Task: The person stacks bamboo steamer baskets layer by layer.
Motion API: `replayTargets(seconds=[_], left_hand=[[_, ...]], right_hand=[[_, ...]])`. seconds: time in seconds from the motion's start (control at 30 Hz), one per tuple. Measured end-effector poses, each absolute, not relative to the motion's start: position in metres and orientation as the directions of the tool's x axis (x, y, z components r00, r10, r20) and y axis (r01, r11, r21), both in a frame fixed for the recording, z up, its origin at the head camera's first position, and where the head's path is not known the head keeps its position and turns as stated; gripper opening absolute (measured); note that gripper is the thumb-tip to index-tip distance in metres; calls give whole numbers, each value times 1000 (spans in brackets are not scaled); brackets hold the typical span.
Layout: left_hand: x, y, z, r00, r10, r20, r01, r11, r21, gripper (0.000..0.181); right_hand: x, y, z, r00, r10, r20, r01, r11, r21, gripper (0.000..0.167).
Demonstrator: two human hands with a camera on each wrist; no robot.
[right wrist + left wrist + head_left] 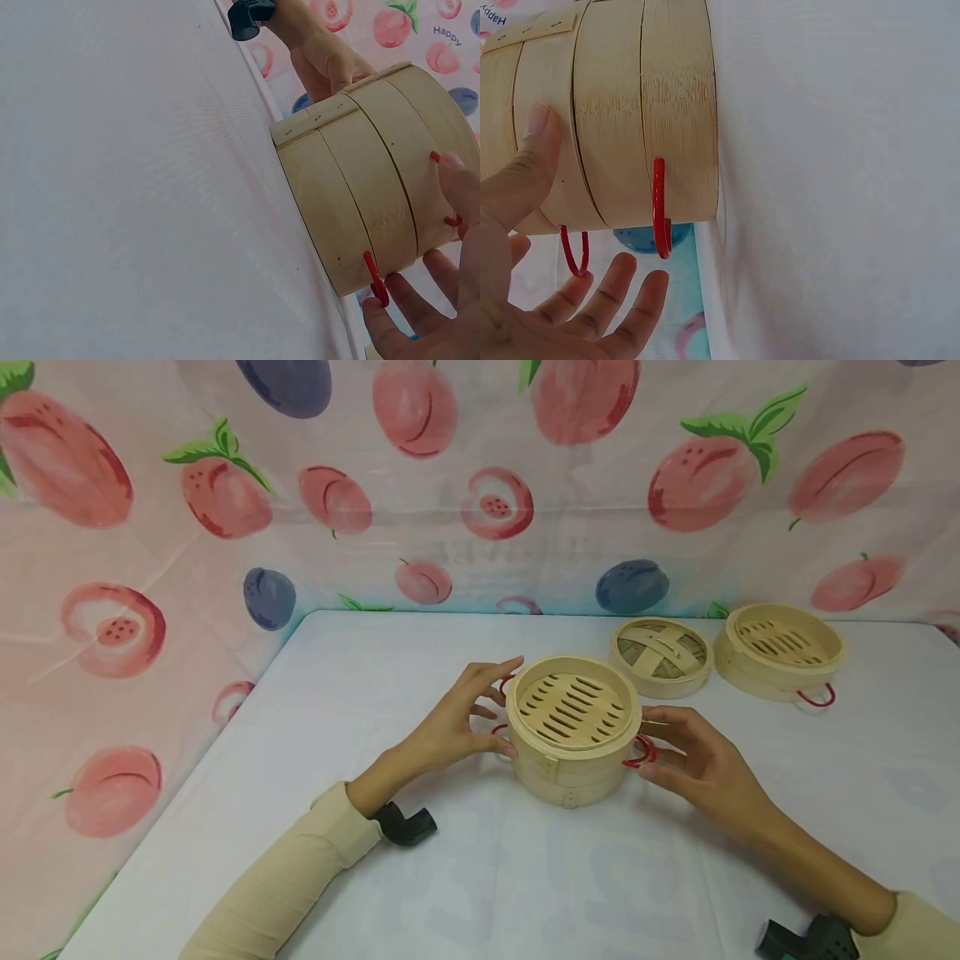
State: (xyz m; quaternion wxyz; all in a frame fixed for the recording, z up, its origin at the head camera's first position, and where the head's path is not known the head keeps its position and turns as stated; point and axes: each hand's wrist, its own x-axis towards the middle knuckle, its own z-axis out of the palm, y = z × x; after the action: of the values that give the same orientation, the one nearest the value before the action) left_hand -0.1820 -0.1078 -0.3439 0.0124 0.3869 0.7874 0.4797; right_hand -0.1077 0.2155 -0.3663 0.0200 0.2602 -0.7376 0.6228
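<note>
Two bamboo steamer baskets stand stacked on the white table, the upper basket [573,702] showing its slatted floor and the lower basket [566,785] beneath it. Red wire handles [660,210] stick out at the sides. My left hand [468,714] is at the stack's left side, its thumb [536,142] lying straight against the upper basket, with other fingers spread beyond the handles. On the opposite side is my right hand [697,756]; its thumb [457,184] touches by an upper handle, and its loosely bent fingers are around the handles. Some right fingertips are partly hidden.
Behind the stack to the right sits a woven bamboo lid [663,652]. Beside it stands another steamer basket [780,647] with a red handle. A fruit-patterned cloth [562,527] hangs behind the white table [360,677].
</note>
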Motion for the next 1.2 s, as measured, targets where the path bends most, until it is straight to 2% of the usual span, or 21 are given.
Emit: replayTargets(seconds=[0.13, 0.63, 0.93, 1.2], left_hand=[[-182, -107, -344, -700, 620, 355, 597, 235, 767, 98], [-183, -107, -345, -694, 617, 370, 611, 233, 757, 90], [-182, -105, -345, -693, 602, 398, 609, 192, 770, 91], [-181, -104, -348, -691, 592, 414, 621, 194, 759, 92]], right_hand=[[-108, 215, -365, -878, -346, 330, -383, 96, -919, 59], [-111, 217, -366, -860, -357, 365, -417, 79, -906, 55], [-113, 219, -367, -842, -371, 392, -431, 23, -902, 52], [-114, 220, -366, -850, -375, 370, -414, 40, -910, 51]])
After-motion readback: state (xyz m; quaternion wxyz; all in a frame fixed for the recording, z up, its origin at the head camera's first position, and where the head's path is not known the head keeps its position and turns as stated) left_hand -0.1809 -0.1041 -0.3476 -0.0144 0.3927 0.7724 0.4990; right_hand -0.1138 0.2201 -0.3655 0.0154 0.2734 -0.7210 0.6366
